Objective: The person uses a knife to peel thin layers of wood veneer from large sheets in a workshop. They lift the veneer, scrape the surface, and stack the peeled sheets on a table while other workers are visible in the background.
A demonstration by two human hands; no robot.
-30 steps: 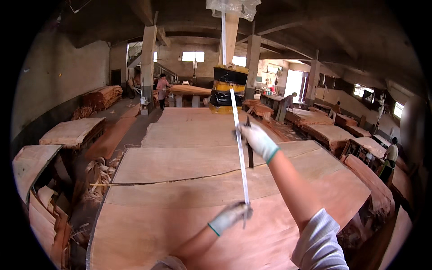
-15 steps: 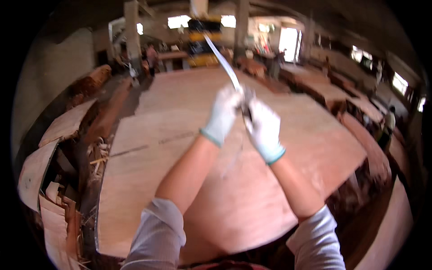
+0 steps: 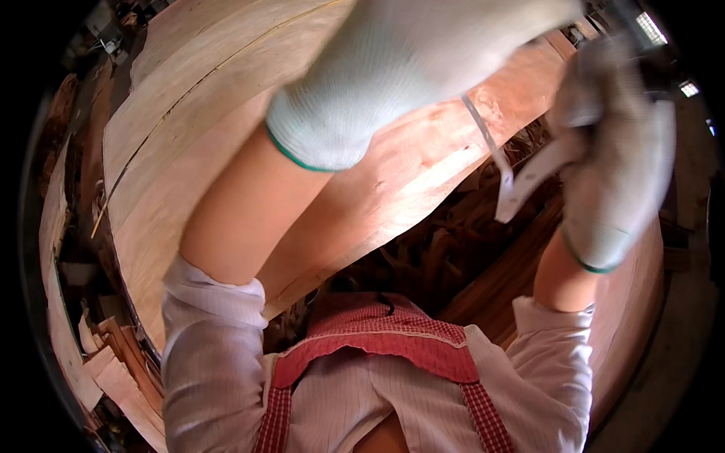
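Veneer (image 3: 192, 147) below L hand (image 3: 461, 57) (blurred, grip can't tell), R hand (image 3: 621, 162) gripping tape (image 3: 538, 168) w/ slack fold btwn hands, might kink if yanked.

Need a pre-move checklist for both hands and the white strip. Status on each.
1. Gloves on: ok, left hand and right hand both gloved.
2. White strip straight: not ok, bent sharply between the hands.
3. Left grip on strip: cannot tell, strip disappears behind the glove.
4. Right grip on strip: cannot tell, blurred where strip meets glove.
5. Sleeves clear of strip: ok, they end on the forearms.
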